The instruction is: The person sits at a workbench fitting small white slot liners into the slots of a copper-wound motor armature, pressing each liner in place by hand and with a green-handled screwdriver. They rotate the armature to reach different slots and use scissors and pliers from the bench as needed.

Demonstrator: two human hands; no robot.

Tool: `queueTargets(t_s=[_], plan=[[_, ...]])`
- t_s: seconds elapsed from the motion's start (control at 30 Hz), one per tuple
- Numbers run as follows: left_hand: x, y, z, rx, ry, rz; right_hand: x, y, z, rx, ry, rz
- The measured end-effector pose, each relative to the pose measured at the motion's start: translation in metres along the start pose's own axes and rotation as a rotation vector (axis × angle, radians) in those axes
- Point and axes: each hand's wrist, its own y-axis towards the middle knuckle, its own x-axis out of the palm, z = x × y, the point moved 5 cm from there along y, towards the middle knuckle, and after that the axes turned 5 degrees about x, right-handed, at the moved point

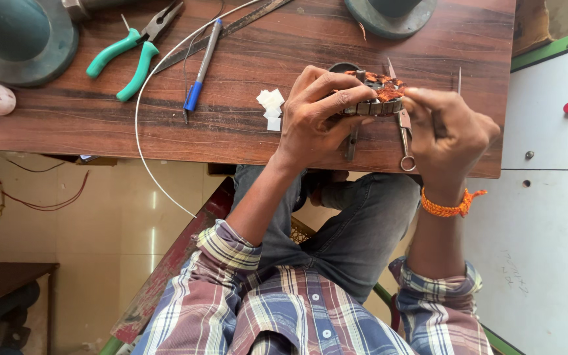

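Observation:
A round metal motor stator (377, 97) with copper-coloured windings is held above the wooden table (231, 131), between both hands. My left hand (317, 115) grips its left side, thumb and fingers wrapped over the rim. My right hand (448, 135) pinches its right edge and wears an orange thread band at the wrist. Under the stator lie a pair of scissors (404, 141) and a thin metal tool (351, 141), partly hidden by my hands.
Green-handled pliers (129, 56), a blue pen (202, 69), a long white wire (146, 131) and small white paper pieces (271, 108) lie on the table's left half. Round dark bases (24, 43) stand at the far corners. A white cabinet (547, 131) with a red button stands at the right.

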Motion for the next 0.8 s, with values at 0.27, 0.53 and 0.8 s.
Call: queueTargets(t_s=[0.27, 0.53, 0.8], plan=[[-0.001, 0.003, 0.002, 0.025, 0.024, -0.014, 0.022, 0.028, -0.011, 0.035, -0.003, -0.132], [-0.008, 0.02, 0.008, -0.213, 0.034, -0.061, 0.03, 0.044, -0.017, 0.06, 0.015, -0.196], [0.017, 0.05, -0.022, -0.493, -0.199, -0.271, 0.031, 0.042, -0.005, 0.125, 0.007, -0.12]])
